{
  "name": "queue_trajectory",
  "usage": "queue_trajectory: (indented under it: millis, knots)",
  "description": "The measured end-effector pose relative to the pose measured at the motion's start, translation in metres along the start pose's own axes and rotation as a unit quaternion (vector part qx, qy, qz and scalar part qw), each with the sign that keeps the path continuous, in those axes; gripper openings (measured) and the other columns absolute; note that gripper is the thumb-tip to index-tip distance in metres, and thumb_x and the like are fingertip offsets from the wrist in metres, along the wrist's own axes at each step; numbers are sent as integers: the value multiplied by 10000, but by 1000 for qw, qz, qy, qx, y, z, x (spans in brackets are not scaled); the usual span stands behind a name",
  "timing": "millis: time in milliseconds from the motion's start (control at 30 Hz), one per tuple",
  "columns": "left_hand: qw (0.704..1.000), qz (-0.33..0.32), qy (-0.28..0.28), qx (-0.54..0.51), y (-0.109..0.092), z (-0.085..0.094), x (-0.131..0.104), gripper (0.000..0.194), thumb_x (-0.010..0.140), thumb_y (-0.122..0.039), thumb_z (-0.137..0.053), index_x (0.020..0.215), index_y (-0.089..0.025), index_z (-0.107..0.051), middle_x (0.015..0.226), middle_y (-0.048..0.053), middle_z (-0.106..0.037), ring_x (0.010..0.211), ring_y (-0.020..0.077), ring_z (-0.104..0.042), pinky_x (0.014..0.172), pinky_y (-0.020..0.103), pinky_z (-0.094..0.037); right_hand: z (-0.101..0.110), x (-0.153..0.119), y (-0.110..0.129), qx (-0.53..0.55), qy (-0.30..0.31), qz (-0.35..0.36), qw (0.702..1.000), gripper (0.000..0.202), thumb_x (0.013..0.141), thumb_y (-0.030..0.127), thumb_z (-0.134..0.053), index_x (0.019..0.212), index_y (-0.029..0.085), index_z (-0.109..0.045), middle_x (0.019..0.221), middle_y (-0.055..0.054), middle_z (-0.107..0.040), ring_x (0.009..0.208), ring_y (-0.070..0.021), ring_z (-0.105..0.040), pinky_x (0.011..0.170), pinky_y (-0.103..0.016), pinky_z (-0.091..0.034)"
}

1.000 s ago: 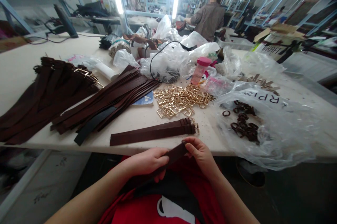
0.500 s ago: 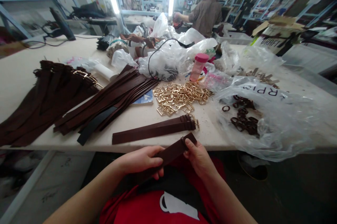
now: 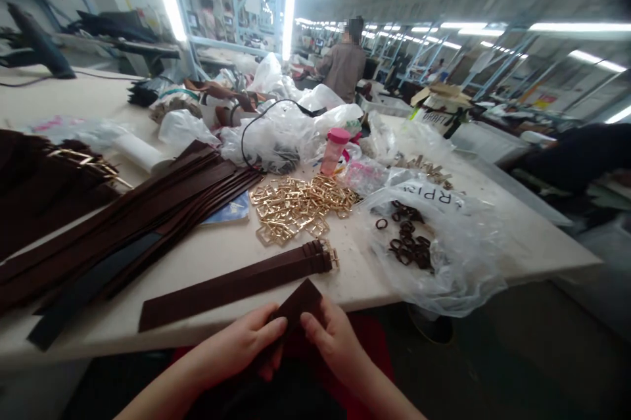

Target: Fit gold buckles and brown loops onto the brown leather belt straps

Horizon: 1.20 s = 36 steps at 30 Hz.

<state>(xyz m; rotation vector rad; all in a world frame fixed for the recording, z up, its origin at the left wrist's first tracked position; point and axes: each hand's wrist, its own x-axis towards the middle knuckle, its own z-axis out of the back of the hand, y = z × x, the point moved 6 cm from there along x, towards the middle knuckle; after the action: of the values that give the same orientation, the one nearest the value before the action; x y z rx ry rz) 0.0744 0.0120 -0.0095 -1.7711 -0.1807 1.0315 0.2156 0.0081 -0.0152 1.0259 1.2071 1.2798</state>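
A dark brown leather strap [image 3: 302, 300] is held in front of my body, its squared end pointing up and away. My left hand [image 3: 249, 339] grips it from the left, thumb on top and fingers beneath. My right hand [image 3: 334, 336] holds its right edge near the end, thumb bent over it. The strap's lower part is lost in shadow. Just beyond my hands, brown straps with gold buckles [image 3: 236, 282] lie along the table's front edge. Behind them is a heap of loose gold buckles [image 3: 300, 206].
A stack of brown straps [image 3: 162, 203] and buckled straps [image 3: 44, 183] lie to the left. On the right, a clear plastic bag [image 3: 463, 256] holds small brown loops [image 3: 411, 242]. A pink bottle [image 3: 333, 152] stands before piled plastic bags. Another person [image 3: 342, 68] is in the background.
My view has swung to the right and tilted up. Both hands still hold the strap; they have come closer together, and the loop near its end no longer shows.
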Motion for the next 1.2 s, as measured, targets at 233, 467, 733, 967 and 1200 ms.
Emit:
queue_trajectory:
  millis: [233,467,733,967,1200]
  knots:
    - [1000,14,-8,10,7,8,13,434,790,-569,-397,937,-167,-468,590,-30,-570,473,92,-515,477,187,-370,186,56,20,-253,-308,57,915,291,787,415,-488,908,166,-575,764,-61,-613,644,-183,-539,626,-306,-424]
    - [999,13,-25,-36,11,19,21,552,766,-591,-413,1111,-160,-398,575,-31,-573,450,90,-495,450,182,-344,167,108,49,-343,-278,150,885,251,820,353,-440,930,170,-571,841,-64,-593,705,-176,-538,683,-309,-426]
    - [999,23,-15,-40,3,14,17,553,721,-614,-440,991,-131,-439,566,-22,-562,439,86,-476,445,186,-319,83,165,8,-438,-108,46,891,164,803,296,-478,828,181,-592,876,-62,-606,779,-167,-565,675,-256,-383]
    - [999,13,-23,-30,3,8,10,508,714,-609,-433,917,-143,-428,571,-15,-560,439,91,-473,456,203,-333,90,193,-26,-441,-97,-77,889,299,621,435,-659,726,171,-567,705,-40,-615,627,-174,-555,529,-242,-319]
    - [998,-11,-53,-16,8,5,3,434,734,-536,-444,950,-160,-434,623,-7,-580,435,86,-488,431,191,-329,74,187,-21,-376,-122,-45,918,221,666,314,-621,829,178,-562,760,-39,-627,687,-168,-557,579,-238,-325]
